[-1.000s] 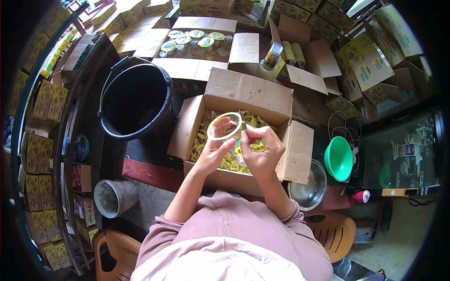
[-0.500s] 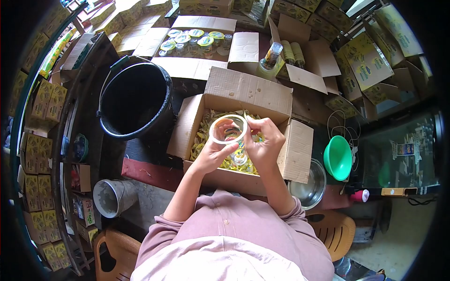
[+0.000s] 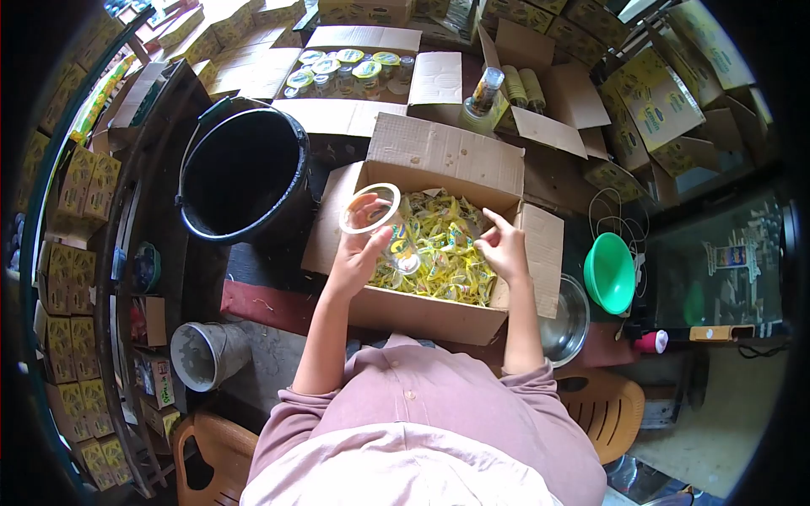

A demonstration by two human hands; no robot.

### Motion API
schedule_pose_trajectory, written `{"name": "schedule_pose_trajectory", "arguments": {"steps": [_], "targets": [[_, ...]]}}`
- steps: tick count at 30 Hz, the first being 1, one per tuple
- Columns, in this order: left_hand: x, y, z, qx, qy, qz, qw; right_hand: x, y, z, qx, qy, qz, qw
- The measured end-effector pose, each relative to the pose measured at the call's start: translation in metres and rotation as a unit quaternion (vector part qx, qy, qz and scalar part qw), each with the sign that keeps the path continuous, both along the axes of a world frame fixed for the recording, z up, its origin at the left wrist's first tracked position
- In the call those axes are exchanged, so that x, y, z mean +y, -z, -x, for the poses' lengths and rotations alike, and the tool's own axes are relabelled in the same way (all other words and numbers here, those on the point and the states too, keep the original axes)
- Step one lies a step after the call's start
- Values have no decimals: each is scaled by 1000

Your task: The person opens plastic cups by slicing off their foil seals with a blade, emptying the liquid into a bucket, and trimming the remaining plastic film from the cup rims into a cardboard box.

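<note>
One black bucket [image 3: 245, 177] beside carton [image 3: 430, 315]

A dark shelving rack [image 3: 105, 337] stood along the left, lined with yellow cartons [image 3: 67, 278], and strong light whitened the upper left. Grey floor [image 3: 277, 347] showed beside the dark table [image 3: 261, 263]. An orange chair [image 3: 229, 445] stood lower left, another chair [image 3: 633, 401] lower right; a dark glass panel [image 3: 675, 291] bounded the right.

A dark table [image 3: 257, 263] bears an open carton [image 3: 422, 314] and bucket [image 3: 245, 181].
</note>
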State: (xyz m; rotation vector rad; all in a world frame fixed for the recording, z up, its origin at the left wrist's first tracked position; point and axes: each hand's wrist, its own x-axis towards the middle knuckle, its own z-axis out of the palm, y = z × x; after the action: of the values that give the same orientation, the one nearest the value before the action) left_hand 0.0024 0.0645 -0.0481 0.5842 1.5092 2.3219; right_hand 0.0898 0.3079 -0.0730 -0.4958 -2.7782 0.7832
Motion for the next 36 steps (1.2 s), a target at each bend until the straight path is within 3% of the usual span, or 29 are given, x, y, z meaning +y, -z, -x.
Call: {"name": "schedule_pose_trajectory", "arguments": {"steps": [1,5,10,16,19,20,24,25,29,31,33,36], "targets": [[-1,1,1,-15,3,-16,1000,1,2,-7,33,19,163,986],[-12,-4,-5,-48,-1,-21,999,2,12,-29,87,118,213,966],[-14,-1,-3,-67,12,-77,995,1,31,-64,137,129,363,912],[-15,20,21,-27,11,-16,999,-12,34,-88,185,146,388,891],[-3,49,24,-243,94,-150,954,-19,29,-97,204,169,393,881],[0,43,17,-264,74,-140,951,-20,30,-100,211,174,395,877],[-23,12,39,-152,37,-120,980,-23,27,-105,224,170,411,867],[-34,13,57,-135,-20,-151,979,-23,27,-105,223,171,416,865],[-102,-12,114,-193,67,-335,920,-32,22,-98,225,165,449,849],[-123,0,141,-284,-22,-477,831,-41,14,-88,236,155,480,831],[-148,40,176,-318,11,-583,747,-57,-10,-78,238,154,521,805],[-153,49,177,-375,-42,-608,699,-61,-15,-69,249,120,525,805]]}}
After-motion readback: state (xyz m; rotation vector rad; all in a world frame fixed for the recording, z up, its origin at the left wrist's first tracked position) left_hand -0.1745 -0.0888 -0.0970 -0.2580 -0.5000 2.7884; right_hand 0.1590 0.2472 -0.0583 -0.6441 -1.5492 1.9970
